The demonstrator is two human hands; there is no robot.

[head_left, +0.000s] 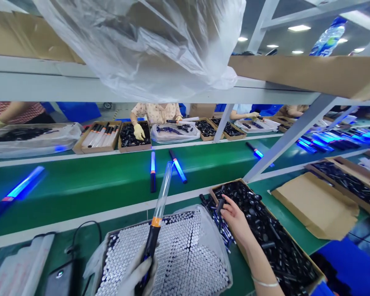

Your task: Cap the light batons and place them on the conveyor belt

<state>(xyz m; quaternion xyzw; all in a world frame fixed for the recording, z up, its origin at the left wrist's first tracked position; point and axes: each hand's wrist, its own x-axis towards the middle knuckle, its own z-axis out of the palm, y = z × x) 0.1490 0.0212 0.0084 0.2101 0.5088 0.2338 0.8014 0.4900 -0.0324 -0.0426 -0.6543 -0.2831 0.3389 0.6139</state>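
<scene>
Left gloved hand (138, 269) shut round the black grip of a clear-tube light baton (158, 211), long axis rising forward, tip leaning right. Right hand (234, 220) partly open in a carton of black plastic parts (283, 242), hold unclear; baton sits nearer left.

Our left hand (135, 273) wears a pale grey knit glove (143, 267), covering the fingers and palm and running on below the grip out of view, while our right hand (234, 220) is bare, with a thin pale bangle (265, 283) circling the wrist below the grip
</scene>
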